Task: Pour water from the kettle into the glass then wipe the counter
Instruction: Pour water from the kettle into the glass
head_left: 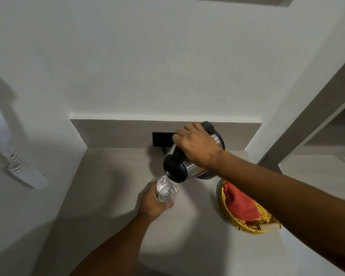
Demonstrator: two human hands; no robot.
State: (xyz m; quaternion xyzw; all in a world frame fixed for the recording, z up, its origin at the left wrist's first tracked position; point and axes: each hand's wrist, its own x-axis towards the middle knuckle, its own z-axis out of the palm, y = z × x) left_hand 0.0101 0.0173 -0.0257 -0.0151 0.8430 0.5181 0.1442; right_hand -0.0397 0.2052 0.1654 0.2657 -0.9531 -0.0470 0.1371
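A steel kettle (189, 169) with a black lid and handle is tipped forward above the beige counter (108, 176). My right hand (197, 146) grips its handle from above. Its spout hangs right over the rim of a clear glass (166, 189). That glass stands on the counter, and my left hand (153, 202) is wrapped around its left side. A little water shows in the bottom of the glass. A red cloth (240, 204) lies in a yellow woven basket (245, 226) to the right, partly hidden by my right forearm.
A black socket plate (161, 139) sits on the back panel behind the kettle. White walls close in the counter niche at left and right. A coiled white cord (26, 174) hangs on the left wall. A second shelf (317, 170) lies to the right.
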